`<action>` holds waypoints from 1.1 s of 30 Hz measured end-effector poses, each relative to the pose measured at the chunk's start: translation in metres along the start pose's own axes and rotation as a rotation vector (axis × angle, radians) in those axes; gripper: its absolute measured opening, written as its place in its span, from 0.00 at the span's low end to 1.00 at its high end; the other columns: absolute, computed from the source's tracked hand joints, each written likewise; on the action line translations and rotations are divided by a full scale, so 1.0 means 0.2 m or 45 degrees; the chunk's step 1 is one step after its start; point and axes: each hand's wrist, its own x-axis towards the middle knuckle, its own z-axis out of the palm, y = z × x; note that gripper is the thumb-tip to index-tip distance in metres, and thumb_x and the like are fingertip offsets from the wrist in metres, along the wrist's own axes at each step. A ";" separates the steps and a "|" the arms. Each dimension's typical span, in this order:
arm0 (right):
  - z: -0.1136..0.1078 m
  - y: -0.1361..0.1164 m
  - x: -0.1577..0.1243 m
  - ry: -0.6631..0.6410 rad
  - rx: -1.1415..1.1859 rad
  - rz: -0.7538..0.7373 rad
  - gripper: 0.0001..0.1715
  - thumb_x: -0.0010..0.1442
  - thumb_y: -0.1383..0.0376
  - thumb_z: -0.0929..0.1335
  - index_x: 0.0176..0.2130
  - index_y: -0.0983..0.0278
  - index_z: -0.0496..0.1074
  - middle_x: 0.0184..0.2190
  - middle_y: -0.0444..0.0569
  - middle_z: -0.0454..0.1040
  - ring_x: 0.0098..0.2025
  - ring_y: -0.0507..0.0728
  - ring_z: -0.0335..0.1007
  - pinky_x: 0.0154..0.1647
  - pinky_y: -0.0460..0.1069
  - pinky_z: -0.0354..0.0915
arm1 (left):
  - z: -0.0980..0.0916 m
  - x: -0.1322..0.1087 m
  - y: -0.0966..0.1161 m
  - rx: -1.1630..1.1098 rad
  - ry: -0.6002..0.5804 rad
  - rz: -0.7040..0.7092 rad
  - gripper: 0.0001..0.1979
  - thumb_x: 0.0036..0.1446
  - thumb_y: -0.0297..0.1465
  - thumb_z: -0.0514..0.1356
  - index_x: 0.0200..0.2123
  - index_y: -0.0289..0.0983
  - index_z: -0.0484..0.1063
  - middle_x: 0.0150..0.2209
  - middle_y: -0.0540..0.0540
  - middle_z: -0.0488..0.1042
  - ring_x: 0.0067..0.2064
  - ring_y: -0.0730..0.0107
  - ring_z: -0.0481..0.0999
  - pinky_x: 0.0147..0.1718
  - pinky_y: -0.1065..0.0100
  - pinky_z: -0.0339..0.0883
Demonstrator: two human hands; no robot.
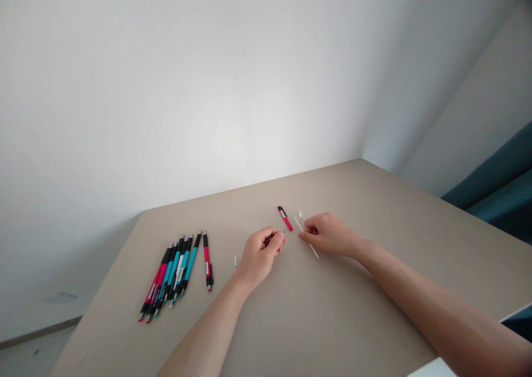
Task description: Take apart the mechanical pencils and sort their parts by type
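My left hand (261,252) is closed in a pinch above the table. A tiny thin piece pokes out at its fingertips, too small to name. My right hand (330,234) has its thumb and fingers pinched at the middle of a thin white pen refill (313,250), which slants along the tabletop. Between and just beyond the hands lies a pen barrel section (285,218), red with a black clip end. A small white cone-shaped tip (300,214) sits behind the refill. Left of my left hand is a small white piece (235,261).
A row of several pens (170,277), with red, teal and white bodies, lies on the left of the beige table (332,321). One red and black pen (207,260) lies slightly apart. A white wall (249,88) borders the back, and a dark teal curtain (494,172) hangs at right.
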 end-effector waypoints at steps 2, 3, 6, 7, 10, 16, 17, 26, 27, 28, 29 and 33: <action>0.00 -0.01 -0.02 -0.037 -0.006 -0.017 0.16 0.55 0.62 0.65 0.19 0.65 0.69 0.17 0.43 0.68 0.21 0.49 0.59 0.22 0.44 0.48 | 0.00 0.00 0.00 -0.004 0.003 -0.001 0.14 0.56 0.41 0.57 0.28 0.35 0.70 0.21 0.53 0.63 0.20 0.78 0.56 0.19 0.74 0.48; -0.01 -0.01 -0.02 -0.050 -0.012 -0.021 0.16 0.55 0.62 0.65 0.19 0.65 0.70 0.17 0.44 0.69 0.21 0.49 0.59 0.22 0.44 0.48 | 0.00 0.00 0.00 -0.006 0.004 -0.001 0.14 0.56 0.41 0.57 0.28 0.36 0.70 0.21 0.53 0.63 0.20 0.78 0.56 0.19 0.74 0.48; -0.02 -0.03 -0.05 -0.108 -0.045 -0.039 0.15 0.55 0.64 0.65 0.19 0.64 0.72 0.17 0.44 0.70 0.20 0.50 0.60 0.22 0.45 0.48 | 0.00 0.00 0.00 -0.008 0.008 -0.001 0.14 0.55 0.41 0.58 0.27 0.35 0.70 0.21 0.53 0.63 0.20 0.78 0.56 0.19 0.74 0.48; -0.02 -0.04 -0.05 -0.133 -0.064 -0.051 0.15 0.55 0.64 0.65 0.20 0.64 0.72 0.18 0.45 0.71 0.20 0.50 0.60 0.22 0.45 0.48 | 0.00 0.00 0.00 -0.008 0.009 -0.002 0.14 0.55 0.41 0.58 0.27 0.35 0.70 0.21 0.53 0.63 0.20 0.78 0.56 0.19 0.74 0.48; -0.01 -0.05 -0.06 -0.180 -0.141 -0.080 0.15 0.55 0.64 0.65 0.21 0.64 0.74 0.19 0.46 0.73 0.21 0.51 0.62 0.22 0.45 0.48 | 0.00 0.00 0.01 -0.006 0.013 -0.002 0.15 0.55 0.42 0.58 0.27 0.35 0.71 0.21 0.52 0.63 0.20 0.77 0.57 0.19 0.74 0.48; 0.03 -0.07 -0.06 -0.133 -0.270 -0.107 0.18 0.57 0.60 0.63 0.21 0.63 0.74 0.21 0.49 0.75 0.23 0.53 0.66 0.23 0.47 0.47 | 0.00 0.00 0.00 0.001 0.023 -0.003 0.14 0.55 0.41 0.58 0.27 0.36 0.71 0.21 0.53 0.64 0.20 0.77 0.56 0.19 0.73 0.47; 0.03 -0.08 -0.06 -0.129 -0.283 -0.108 0.18 0.58 0.60 0.63 0.21 0.63 0.73 0.21 0.50 0.75 0.24 0.54 0.67 0.23 0.47 0.48 | 0.00 0.00 0.00 0.003 0.024 -0.002 0.14 0.55 0.41 0.58 0.27 0.36 0.71 0.20 0.53 0.63 0.20 0.77 0.56 0.19 0.73 0.47; 0.04 -0.10 -0.06 -0.143 -0.356 -0.079 0.20 0.59 0.58 0.62 0.24 0.64 0.75 0.25 0.54 0.77 0.29 0.58 0.72 0.25 0.47 0.53 | 0.01 0.00 -0.01 0.019 0.030 0.015 0.15 0.55 0.42 0.58 0.27 0.36 0.71 0.21 0.53 0.63 0.20 0.77 0.56 0.19 0.73 0.46; 0.04 -0.10 -0.06 -0.148 -0.362 -0.077 0.20 0.59 0.58 0.62 0.24 0.64 0.75 0.25 0.54 0.77 0.29 0.58 0.72 0.26 0.47 0.53 | 0.01 0.00 -0.01 0.022 0.029 0.017 0.14 0.55 0.42 0.58 0.27 0.36 0.71 0.21 0.53 0.63 0.20 0.77 0.56 0.19 0.73 0.46; 0.04 -0.10 -0.06 -0.150 -0.367 -0.077 0.20 0.59 0.58 0.62 0.24 0.64 0.75 0.25 0.54 0.77 0.29 0.58 0.72 0.26 0.47 0.53 | 0.00 0.00 -0.01 0.026 0.027 0.018 0.14 0.55 0.41 0.58 0.27 0.36 0.71 0.21 0.53 0.64 0.20 0.77 0.56 0.19 0.73 0.46; 0.04 -0.10 -0.06 -0.151 -0.371 -0.079 0.20 0.59 0.58 0.62 0.24 0.64 0.75 0.25 0.54 0.77 0.29 0.58 0.72 0.26 0.47 0.53 | 0.00 0.00 -0.02 0.029 0.025 0.019 0.14 0.55 0.41 0.58 0.27 0.36 0.71 0.21 0.53 0.64 0.20 0.78 0.56 0.19 0.73 0.46; 0.04 -0.10 -0.07 -0.140 -0.390 -0.095 0.21 0.59 0.58 0.61 0.24 0.64 0.75 0.25 0.54 0.77 0.28 0.59 0.72 0.24 0.47 0.51 | 0.00 0.01 -0.02 0.043 0.019 0.025 0.14 0.56 0.40 0.57 0.27 0.36 0.71 0.21 0.53 0.64 0.20 0.78 0.56 0.19 0.73 0.47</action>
